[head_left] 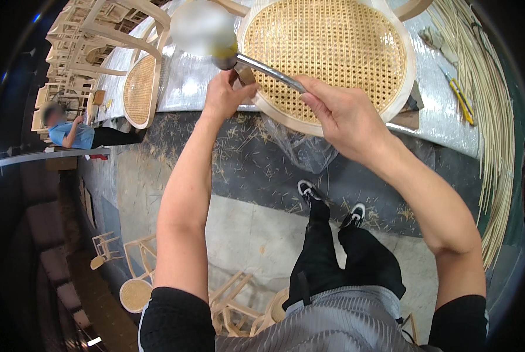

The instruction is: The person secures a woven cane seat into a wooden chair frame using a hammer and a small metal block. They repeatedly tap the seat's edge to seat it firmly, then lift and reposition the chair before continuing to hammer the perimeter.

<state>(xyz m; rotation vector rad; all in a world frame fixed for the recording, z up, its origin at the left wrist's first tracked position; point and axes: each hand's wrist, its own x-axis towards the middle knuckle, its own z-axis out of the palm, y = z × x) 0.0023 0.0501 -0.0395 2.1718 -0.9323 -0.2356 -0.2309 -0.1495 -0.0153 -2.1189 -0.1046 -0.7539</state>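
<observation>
Wrapped around the metal handle of a mallet point(271, 71) is my right hand point(350, 120), over the near edge of a round chair seat point(333, 53) with woven cane and a pale wooden rim. The mallet's yellow and dark head lies just beyond my left hand point(224, 97), with a blurred white patch over part of it. My left hand is closed at the seat's left rim, thumb and fingers on a small wooden block point(246, 76). The head partly hides the fingertips and the block's far end. Whether the head touches the block I cannot tell.
A yellow-handled cutter point(462, 102) lies on the plastic-covered bench to the right, beside long cane strips point(497, 152). Another cane-seat chair point(139, 91) stands left. Chair frames point(233, 299) are on the floor behind me. A co-worker in blue point(78, 135) is at far left.
</observation>
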